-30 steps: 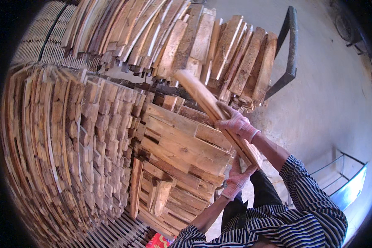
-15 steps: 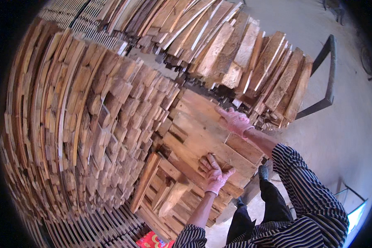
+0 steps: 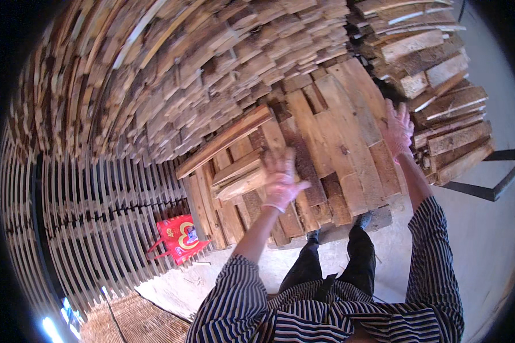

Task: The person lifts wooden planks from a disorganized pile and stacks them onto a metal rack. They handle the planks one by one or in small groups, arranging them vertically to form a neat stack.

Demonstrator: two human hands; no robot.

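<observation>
Wooden boards [image 3: 340, 150] lie side by side in a layer before me, their lengths running away from my feet. My right hand [image 3: 399, 130], in a pale pink glove, rests at the layer's right edge with its fingers stretched out and holds nothing. My left hand [image 3: 281, 182], gloved alike and slightly blurred, is spread over the left part of the layer. It is nearest to a short, pale piece of wood [image 3: 243, 184] lying loose there; whether it touches that piece I cannot tell. A longer loose board [image 3: 226, 141] lies slanted beyond it.
A tall stack of boards [image 3: 194, 74] rises along the far side. More loose planks [image 3: 455, 106] are piled at the right, by a dark metal frame [image 3: 492, 191]. Slatted stacks [image 3: 109, 206] stand at the left, with a red bag [image 3: 174, 243] in front. My feet are at the layer's near edge.
My view has turned, so the stacks appear swung round. My left hand has moved left across the boards towards the loose pieces. My right hand stays at the layer's right edge.
</observation>
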